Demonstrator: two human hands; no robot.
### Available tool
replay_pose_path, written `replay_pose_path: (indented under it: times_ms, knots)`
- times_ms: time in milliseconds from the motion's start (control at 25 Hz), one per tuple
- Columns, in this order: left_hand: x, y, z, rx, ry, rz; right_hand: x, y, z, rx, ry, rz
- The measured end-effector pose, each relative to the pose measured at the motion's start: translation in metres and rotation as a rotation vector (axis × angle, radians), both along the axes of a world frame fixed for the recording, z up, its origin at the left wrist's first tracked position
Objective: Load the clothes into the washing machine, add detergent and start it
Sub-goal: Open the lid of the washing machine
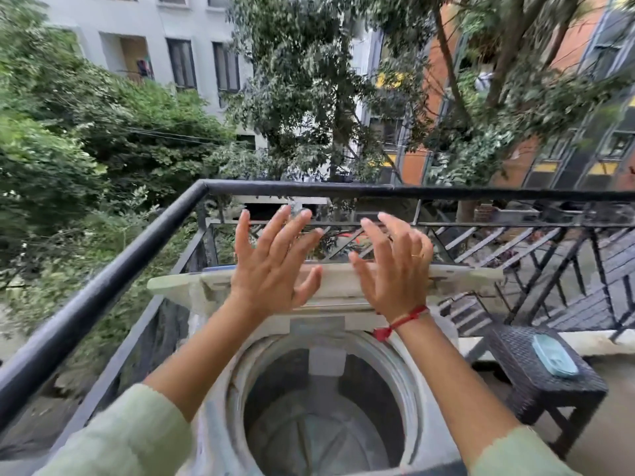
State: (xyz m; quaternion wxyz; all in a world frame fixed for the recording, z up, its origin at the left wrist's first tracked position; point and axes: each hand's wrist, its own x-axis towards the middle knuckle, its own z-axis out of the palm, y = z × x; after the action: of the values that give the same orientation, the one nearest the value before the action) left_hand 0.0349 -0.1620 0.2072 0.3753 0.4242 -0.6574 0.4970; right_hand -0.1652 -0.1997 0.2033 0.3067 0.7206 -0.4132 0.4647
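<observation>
The white top-loading washing machine [237,379] stands right in front of you, tucked into the corner of the balcony. Its round grey drum [309,434] is open to view below your forearms. The cream plastic lid [178,286] stands raised at the back of the machine, and you see it nearly edge-on.

Your left hand [271,266] is lifted in front of the lid's top edge, with the fingers straight and fanned apart, the back of the hand towards you, gripping nothing. Your right hand [395,269] is just beside it at the same height, also spread with the thumb out, and it holds nothing either. You cannot tell whether either palm touches the lid, since the hands cover that part of it.

A thin gold ring [416,255] sits on one right finger, and a red thread bracelet [402,319] circles the right wrist. Pale green sleeves [130,438] cover both your forearms lower down.

A black metal railing [103,286] runs round the machine on the left and behind it. To the right, near the machine, stands a dark woven wicker stool [536,383] with a light blue oblong plastic box [555,355] lying on its top. Beyond the railing are leafy green trees [302,97], a white apartment block [154,46] and an orange-brick building [570,46].
</observation>
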Motion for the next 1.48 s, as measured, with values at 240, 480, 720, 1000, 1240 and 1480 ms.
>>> replay_pose_path:
  times_ms: [240, 480, 720, 1000, 1240, 1480]
  knots:
    - [0.019, -0.080, 0.058, 0.506, 0.063, 0.247, 0.025, -0.075, 0.036, 0.290, -0.007, -0.060]
    - [0.038, -0.157, 0.080, 0.841, 0.085, 0.312, 0.045, -0.149, 0.059, 0.482, 0.032, -0.102]
    - [0.054, -0.209, 0.079, 0.973, 0.124, 0.217, 0.058, -0.200, 0.062, 0.619, 0.075, -0.139]
    - [0.058, -0.180, 0.056, 0.472, 0.196, -0.072, 0.059, -0.197, 0.058, 0.459, -0.016, -0.108]
    - [0.076, -0.143, 0.006, 0.559, 0.127, 0.104, 0.053, -0.176, 0.056, 0.386, -0.058, -0.053]
    - [0.069, -0.134, 0.003, 0.711, 0.201, 0.184, 0.033, -0.143, 0.002, 0.327, 0.349, -0.115]
